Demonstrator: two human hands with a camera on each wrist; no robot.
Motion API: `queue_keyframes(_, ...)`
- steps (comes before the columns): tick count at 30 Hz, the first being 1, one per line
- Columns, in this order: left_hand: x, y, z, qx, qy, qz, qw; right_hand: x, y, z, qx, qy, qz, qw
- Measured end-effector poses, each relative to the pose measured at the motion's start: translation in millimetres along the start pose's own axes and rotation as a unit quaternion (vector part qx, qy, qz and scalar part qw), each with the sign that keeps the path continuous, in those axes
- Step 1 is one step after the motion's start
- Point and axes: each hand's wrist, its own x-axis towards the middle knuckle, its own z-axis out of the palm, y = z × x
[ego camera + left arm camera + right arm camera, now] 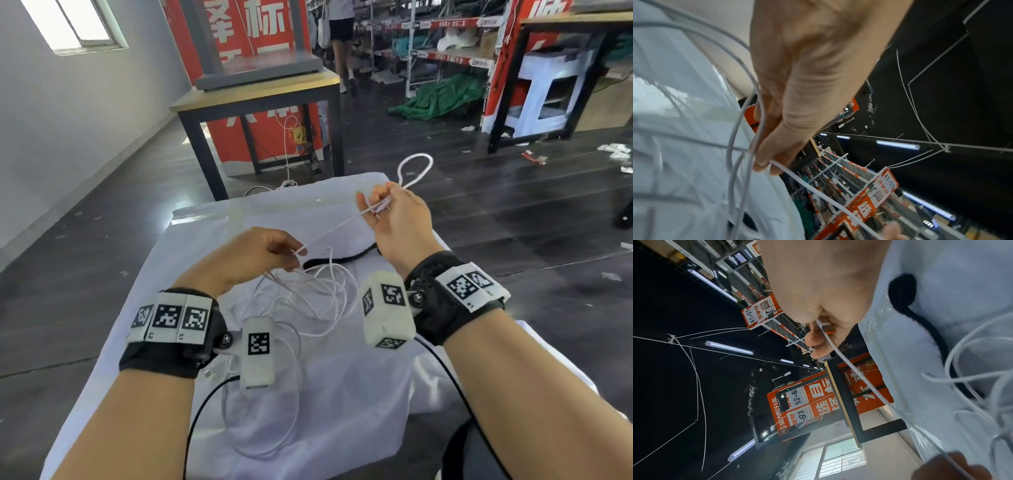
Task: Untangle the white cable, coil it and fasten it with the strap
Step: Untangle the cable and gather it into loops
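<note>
A thin white cable (329, 235) runs taut between both hands above the table. My left hand (295, 254) pinches it between thumb and fingertips (764, 162), with several loose strands hanging below. My right hand (373, 205), raised further back, holds the cable near its connector (823, 324). A small loop (416, 164) stands up behind that hand. The rest of the cable lies as a tangle (318, 294) on the cloth. The black strap (346, 257) lies flat between the hands, also seen as the strap (902, 292) from the right wrist.
A white cloth (342, 404) covers the work table. Behind it stands a wooden table with a black frame (260, 92) and a red banner. A person (342, 41) walks by the shelves at the back. A green tarp (442, 96) lies on the dark floor.
</note>
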Motion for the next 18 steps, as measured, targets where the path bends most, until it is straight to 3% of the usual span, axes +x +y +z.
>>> queue_keyframes(3,4,-15,-8,0.218,0.054,-0.033,0.974,2,-8,-4,-0.001,0.055,-0.05,0.997)
queue_keyframes(5,4,-26,-15,0.271,0.066,-0.09,0.956,5,-13,-7,-0.013,0.083,-0.067,0.994)
queue_keyframes(8,1,-29,-20,0.171,0.031,-0.144,0.974,6,-11,-10,-0.061,0.099,-0.07,0.991)
queue_keyframes(11,-2,-16,-16,0.006,0.038,-0.124,0.992,4,-1,-11,-0.138,0.087,-0.072,0.984)
queue_keyframes(13,-2,-7,-10,-0.111,0.067,-0.095,0.987,3,3,-10,-0.179,0.077,-0.07,0.978)
queue_keyframes(15,0,-2,-8,-0.179,0.145,-0.025,0.973,3,2,-10,-0.19,0.07,-0.068,0.977)
queue_keyframes(18,-1,9,-14,-0.198,0.303,0.111,0.925,3,0,-11,-0.192,0.07,-0.071,0.976)
